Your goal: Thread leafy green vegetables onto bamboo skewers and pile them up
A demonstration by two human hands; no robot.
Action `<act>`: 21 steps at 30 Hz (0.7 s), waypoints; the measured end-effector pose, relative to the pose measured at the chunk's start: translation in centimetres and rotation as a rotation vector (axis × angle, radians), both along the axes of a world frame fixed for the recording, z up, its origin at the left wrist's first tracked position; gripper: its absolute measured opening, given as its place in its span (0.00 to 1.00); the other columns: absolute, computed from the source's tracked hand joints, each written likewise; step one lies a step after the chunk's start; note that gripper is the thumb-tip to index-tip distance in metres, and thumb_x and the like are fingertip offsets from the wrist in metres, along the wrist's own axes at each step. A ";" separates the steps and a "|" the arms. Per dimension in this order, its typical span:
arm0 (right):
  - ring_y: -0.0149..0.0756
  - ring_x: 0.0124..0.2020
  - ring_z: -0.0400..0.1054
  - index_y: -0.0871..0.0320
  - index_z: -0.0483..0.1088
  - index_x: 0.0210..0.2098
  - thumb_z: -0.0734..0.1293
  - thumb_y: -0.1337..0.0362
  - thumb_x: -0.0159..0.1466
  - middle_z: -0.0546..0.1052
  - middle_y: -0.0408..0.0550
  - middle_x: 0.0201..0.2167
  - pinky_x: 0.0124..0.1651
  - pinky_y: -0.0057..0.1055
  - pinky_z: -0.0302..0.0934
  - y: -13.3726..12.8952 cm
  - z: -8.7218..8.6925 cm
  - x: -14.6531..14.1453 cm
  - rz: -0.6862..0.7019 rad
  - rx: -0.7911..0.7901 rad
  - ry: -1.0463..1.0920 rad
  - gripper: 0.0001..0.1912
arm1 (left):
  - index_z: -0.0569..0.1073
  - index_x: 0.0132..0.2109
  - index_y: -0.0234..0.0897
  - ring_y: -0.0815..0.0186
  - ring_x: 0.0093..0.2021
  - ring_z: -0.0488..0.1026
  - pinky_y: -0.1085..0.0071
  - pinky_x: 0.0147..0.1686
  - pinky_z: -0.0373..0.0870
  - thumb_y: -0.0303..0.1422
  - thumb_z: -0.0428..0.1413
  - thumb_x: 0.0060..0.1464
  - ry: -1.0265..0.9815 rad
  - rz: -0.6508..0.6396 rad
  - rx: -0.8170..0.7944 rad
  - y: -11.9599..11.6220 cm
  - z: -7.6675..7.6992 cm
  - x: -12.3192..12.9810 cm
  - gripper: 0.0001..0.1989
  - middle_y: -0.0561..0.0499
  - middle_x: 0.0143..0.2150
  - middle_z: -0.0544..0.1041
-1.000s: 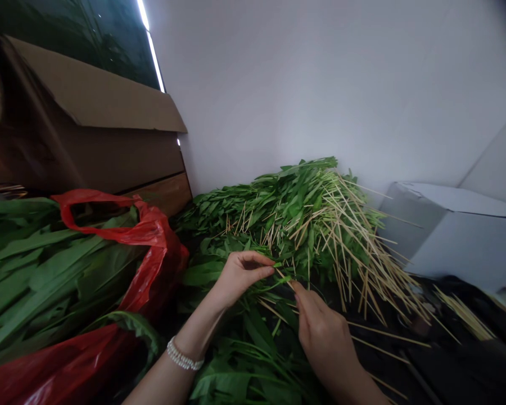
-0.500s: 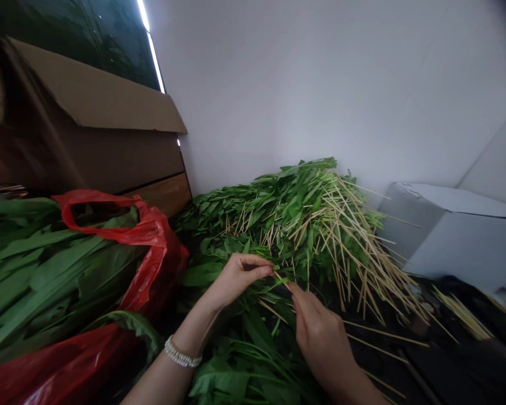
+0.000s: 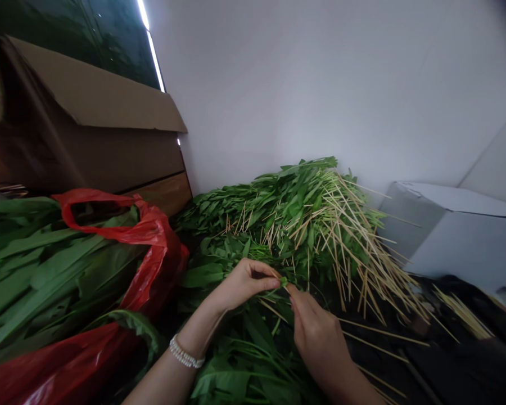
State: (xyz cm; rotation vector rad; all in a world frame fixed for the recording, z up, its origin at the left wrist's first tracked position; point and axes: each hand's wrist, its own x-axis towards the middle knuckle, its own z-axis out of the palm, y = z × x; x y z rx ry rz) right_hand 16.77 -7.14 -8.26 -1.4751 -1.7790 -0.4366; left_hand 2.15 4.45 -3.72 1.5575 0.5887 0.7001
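Note:
My left hand (image 3: 251, 281), with a white beaded bracelet at the wrist, is closed in a pinch on a small green leaf piece (image 3: 284, 281). My right hand (image 3: 314, 323) is closed too, its thumb and forefinger gripping a thin wooden stick, of which only a short pale bit shows between the hands. The fingertips of both hands almost meet at the leaf piece. Just beyond them lies a heap of green leaves (image 3: 274, 197) with many thin wooden sticks (image 3: 362, 242) poking out to the right. More long leaves (image 3: 244, 371) lie below my hands.
At left a red plastic bag (image 3: 152, 236) holds large green leaves (image 3: 54, 270). Behind it stands an open cardboard box (image 3: 118, 152). A white box (image 3: 472, 236) sits at right against the wall. Another bundle of sticks (image 3: 464, 312) lies on the dark surface near it.
My left hand has moved slightly right, closer to my right fingertips. Less of the stick and leaf piece shows between the hands now. The heap and bag have not moved.

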 end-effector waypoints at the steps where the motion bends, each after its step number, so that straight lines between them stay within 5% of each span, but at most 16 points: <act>1: 0.35 0.30 0.73 0.64 0.67 0.49 0.51 0.72 0.66 0.76 0.51 0.30 0.33 0.28 0.67 0.0 0.0 0.0 -0.004 0.002 -0.002 0.19 | 0.81 0.32 0.33 0.68 0.31 0.74 0.73 0.37 0.69 0.35 0.66 0.43 0.006 -0.017 0.007 -0.1 -0.1 0.1 0.10 0.49 0.31 0.81; 8: 0.33 0.30 0.72 0.63 0.68 0.48 0.52 0.71 0.67 0.75 0.49 0.30 0.33 0.26 0.64 -0.2 1.0 0.5 -0.023 0.016 -0.023 0.16 | 0.78 0.46 0.34 0.62 0.41 0.76 0.67 0.47 0.68 0.42 0.57 0.54 -0.008 0.050 0.123 0.5 1.0 -1.0 0.18 0.45 0.39 0.81; 12: 0.30 0.26 0.68 0.59 0.68 0.40 0.54 0.71 0.66 0.72 0.45 0.26 0.32 0.26 0.58 -0.7 1.5 0.1 0.078 -0.022 -0.026 0.12 | 0.77 0.45 0.33 0.62 0.42 0.75 0.68 0.47 0.68 0.38 0.55 0.56 0.101 0.125 0.266 1.3 1.2 -2.0 0.15 0.46 0.40 0.81; 15: 0.32 0.24 0.64 0.58 0.66 0.34 0.55 0.72 0.64 0.70 0.43 0.24 0.29 0.28 0.52 -1.0 1.5 -0.8 0.212 -0.077 -0.167 0.10 | 0.79 0.40 0.35 0.63 0.41 0.75 0.69 0.44 0.68 0.30 0.55 0.54 0.242 0.038 0.423 1.4 1.2 -2.2 0.10 0.48 0.40 0.80; 21: 0.34 0.23 0.60 0.56 0.63 0.32 0.56 0.75 0.59 0.68 0.43 0.24 0.26 0.33 0.46 -1.3 1.0 -1.7 0.281 -0.080 -0.328 0.09 | 0.79 0.36 0.38 0.63 0.45 0.71 0.68 0.52 0.63 0.17 0.49 0.40 0.398 -0.155 0.708 1.0 2.4 -3.2 0.20 0.51 0.41 0.78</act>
